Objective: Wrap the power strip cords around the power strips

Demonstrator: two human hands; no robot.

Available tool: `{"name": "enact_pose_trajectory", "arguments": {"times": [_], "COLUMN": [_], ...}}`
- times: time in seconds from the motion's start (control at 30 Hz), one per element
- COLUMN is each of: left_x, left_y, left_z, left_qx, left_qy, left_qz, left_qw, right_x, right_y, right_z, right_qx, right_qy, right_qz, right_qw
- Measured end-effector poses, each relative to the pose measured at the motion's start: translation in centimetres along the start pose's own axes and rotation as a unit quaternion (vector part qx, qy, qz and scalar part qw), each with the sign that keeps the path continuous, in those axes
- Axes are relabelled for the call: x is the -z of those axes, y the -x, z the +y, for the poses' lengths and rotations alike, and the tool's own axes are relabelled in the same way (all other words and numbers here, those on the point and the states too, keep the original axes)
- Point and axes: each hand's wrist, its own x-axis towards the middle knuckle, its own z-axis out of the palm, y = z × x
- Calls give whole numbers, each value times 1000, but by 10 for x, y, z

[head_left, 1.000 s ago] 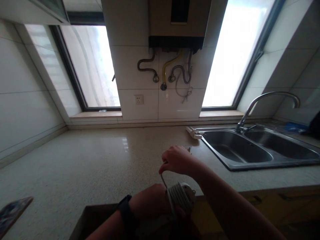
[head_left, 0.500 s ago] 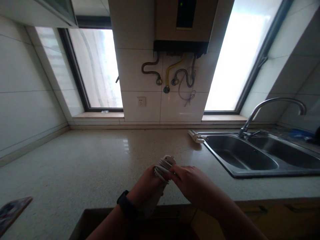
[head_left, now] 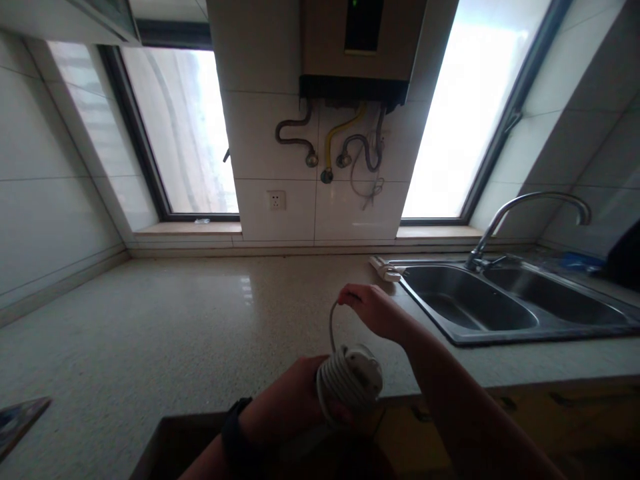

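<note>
Low in front of the counter edge, my left hand (head_left: pixel 300 393) is closed around what looks like a white power strip (head_left: pixel 369 370). Several turns of its white cord (head_left: pixel 343 381) are wound round the strip near its end. My right hand (head_left: pixel 367 308) is raised over the counter, fingers pinched on the free length of cord, which curves up from the coil. The lower part of the strip is dark and mostly hidden by my left hand and arm.
A second white bundle with a cord (head_left: pixel 386 269) lies beside the double sink (head_left: pixel 453 339) and its tall tap (head_left: pixel 500 217). The pale counter (head_left: pixel 200 320) runs along the wall, with a wall socket (head_left: pixel 276 200) above. A flat patterned item (head_left: pixel 23 420) lies at the left.
My right hand has moved up and away from the strip, drawing a length of cord with it. My left hand has turned the strip, tilting its end rightward and lower.
</note>
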Motion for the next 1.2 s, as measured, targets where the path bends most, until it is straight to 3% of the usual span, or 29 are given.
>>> {"name": "enact_pose_trajectory", "arguments": {"times": [0.07,0.2,0.37,0.53,0.67,0.77,0.97,1.2], "left_x": [1,11,20,19,20,23,33,39], "left_y": [5,7,5,8,11,12,14,1], "left_z": [0,-15,-22,-18,-10,-9,-26,-40], "left_qx": [-7,22,78,93,99,120,152,110], "left_qy": [41,139,194,234,258,244,210,165], "left_qz": [19,133,229,204,136,132,203,294], "left_qw": [999,981,951,946,951,953,944,935], "right_x": [-7,-24,-36,-53,-60,-55,-26,10], "right_y": [-7,4,40,54,50,49,57,77], "right_z": [26,67,79,67,75,91,108,86], "right_qx": [-23,-93,-111,-71,-77,-88,-96,-84], "right_qy": [-35,-52,-37,-70,-123,-138,-127,-105], "right_qz": [0,19,-29,-70,2,67,132,170], "right_qw": [999,994,993,993,989,984,978,976]}}
